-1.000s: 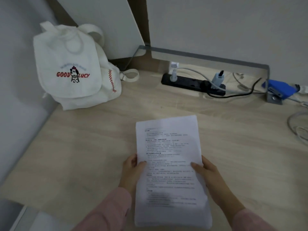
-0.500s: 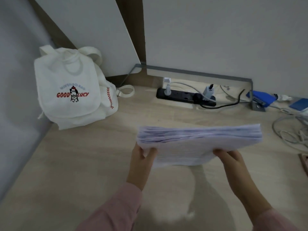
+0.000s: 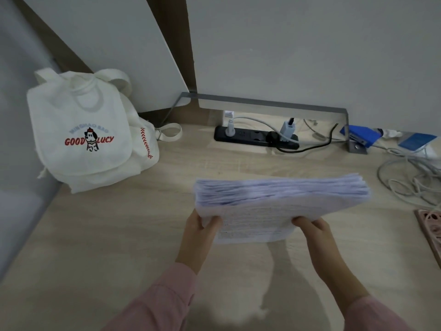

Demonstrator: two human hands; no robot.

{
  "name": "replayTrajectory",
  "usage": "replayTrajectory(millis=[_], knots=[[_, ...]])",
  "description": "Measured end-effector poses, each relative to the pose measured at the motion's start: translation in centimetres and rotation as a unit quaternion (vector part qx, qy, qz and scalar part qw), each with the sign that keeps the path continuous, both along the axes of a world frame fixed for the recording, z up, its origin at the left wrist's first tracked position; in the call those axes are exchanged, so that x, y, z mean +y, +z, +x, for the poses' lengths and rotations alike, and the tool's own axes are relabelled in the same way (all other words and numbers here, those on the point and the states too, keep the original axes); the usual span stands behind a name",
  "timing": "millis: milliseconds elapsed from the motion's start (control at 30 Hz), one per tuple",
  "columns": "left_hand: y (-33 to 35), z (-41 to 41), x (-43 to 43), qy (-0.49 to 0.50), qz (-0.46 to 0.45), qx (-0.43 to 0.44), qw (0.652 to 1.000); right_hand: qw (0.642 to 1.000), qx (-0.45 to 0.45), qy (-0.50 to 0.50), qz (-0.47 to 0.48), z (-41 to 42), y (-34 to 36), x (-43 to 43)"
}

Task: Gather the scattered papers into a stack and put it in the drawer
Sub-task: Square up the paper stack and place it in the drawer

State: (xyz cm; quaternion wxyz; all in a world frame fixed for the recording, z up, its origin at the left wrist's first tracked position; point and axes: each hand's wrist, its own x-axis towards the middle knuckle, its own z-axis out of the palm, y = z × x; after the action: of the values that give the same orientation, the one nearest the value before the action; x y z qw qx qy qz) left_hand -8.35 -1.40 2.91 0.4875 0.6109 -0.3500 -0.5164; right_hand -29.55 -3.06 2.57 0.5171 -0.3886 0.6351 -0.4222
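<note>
A thick stack of white printed papers (image 3: 274,206) stands on its long edge above the wooden desk (image 3: 107,235), its top edges fanned toward me. My left hand (image 3: 199,231) grips the stack's lower left corner, and my right hand (image 3: 315,231) holds its lower right corner. Both arms wear pink sleeves. No drawer shows in this view.
A white canvas backpack (image 3: 88,134) with red "GOOD LUCY" lettering leans in the left corner. A black power strip (image 3: 253,138) with plugs lies at the back wall. Tangled grey cables (image 3: 410,180) and a blue object (image 3: 358,136) sit at the right; a pink item (image 3: 432,225) is at the right edge.
The stack lay flat and lengthwise in my hands a second ago. I have turned it sideways and tipped it up onto its long edge; the view has also tilted up.
</note>
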Motion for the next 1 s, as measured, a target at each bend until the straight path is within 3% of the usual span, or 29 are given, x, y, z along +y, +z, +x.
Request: replayTrajectory(millis=[100,167,233,300,367,433,633,800,900,1000], knots=[[2.8,0.0,0.3,0.017,-0.101,-0.012,0.995,1.0,-0.018,-0.001,0.008,-0.2,0.0,0.1],[5.8,-0.4,0.5,0.058,-0.214,-0.119,0.968,1.0,-0.024,-0.008,0.006,-0.2,0.0,0.2],[8.6,-1.5,0.2,0.07,-0.305,-0.315,0.896,1.0,-0.026,-0.01,0.004,-0.2,-0.1,0.2],[10.4,-3.2,-0.6,-0.007,-0.365,-0.492,0.79,0.999,-0.033,-0.003,0.004,-0.2,-0.1,0.1],[10.9,-5.1,-1.9,-0.12,-0.36,-0.598,0.706,0.999,-0.045,0.008,0.005,-0.4,-0.2,-0.1],[10.9,-6.7,-2.9,-0.187,-0.322,-0.639,0.673,0.999,-0.05,0.011,0.011,-0.6,-0.2,-0.3],[11.2,-8.2,-3.7,-0.196,-0.293,-0.65,0.673,0.998,-0.043,0.045,0.028,-1.5,0.1,-1.1],[11.7,-8.1,-3.5,-0.224,-0.305,-0.641,0.668,0.986,0.003,0.152,0.068,-3.9,-0.6,-1.6],[12.5,-7.2,-2.7,-0.193,-0.31,-0.593,0.718,0.979,0.048,0.177,0.086,-6.5,-0.7,-2.1],[12.5,-5.8,-1.7,-0.139,-0.289,-0.502,0.803,0.985,0.06,0.146,0.064,-9.7,0.0,-2.9]])
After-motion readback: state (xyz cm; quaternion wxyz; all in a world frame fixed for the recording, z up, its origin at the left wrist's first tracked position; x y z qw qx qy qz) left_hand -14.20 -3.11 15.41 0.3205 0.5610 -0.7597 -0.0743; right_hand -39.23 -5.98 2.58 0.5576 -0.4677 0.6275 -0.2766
